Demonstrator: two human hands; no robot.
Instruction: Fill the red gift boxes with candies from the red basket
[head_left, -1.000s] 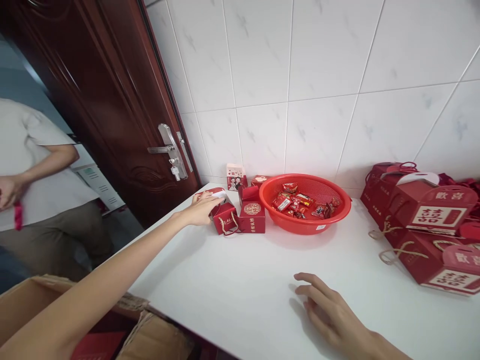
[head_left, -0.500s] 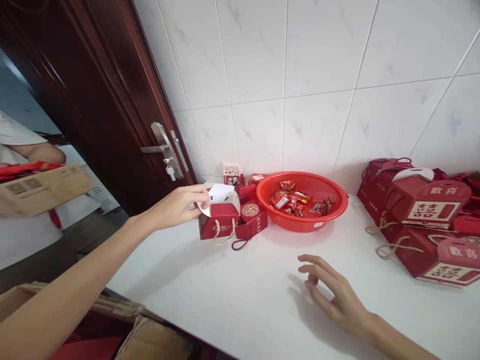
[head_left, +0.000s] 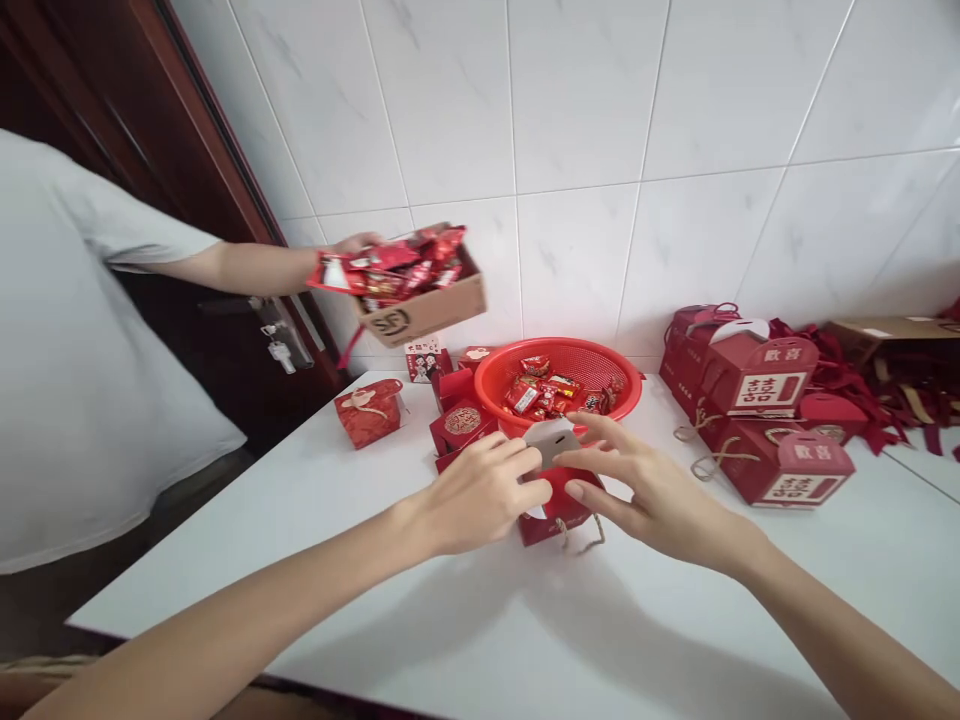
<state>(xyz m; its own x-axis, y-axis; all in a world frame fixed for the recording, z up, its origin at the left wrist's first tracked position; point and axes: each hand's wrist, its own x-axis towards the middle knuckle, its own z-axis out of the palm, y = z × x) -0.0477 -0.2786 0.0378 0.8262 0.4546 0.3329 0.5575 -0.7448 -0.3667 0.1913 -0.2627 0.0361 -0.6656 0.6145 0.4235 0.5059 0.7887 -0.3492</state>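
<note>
Between the two hands, a red gift box [head_left: 556, 500] with a rope handle is standing on the white table [head_left: 360, 590], its top open. The left hand [head_left: 480, 492] is gripping the box's rim with curled fingers. The right hand [head_left: 645, 485] is spreading its fingers, loosely open, over the box's other side. Just beyond the hands, a red basket [head_left: 559, 423] is holding wrapped sweets [head_left: 546, 392]. Ahead of the left hand, another person's hand [head_left: 358, 243] is holding a cardboard carton [head_left: 424, 312] of red packets [head_left: 397, 265] above the table.
</note>
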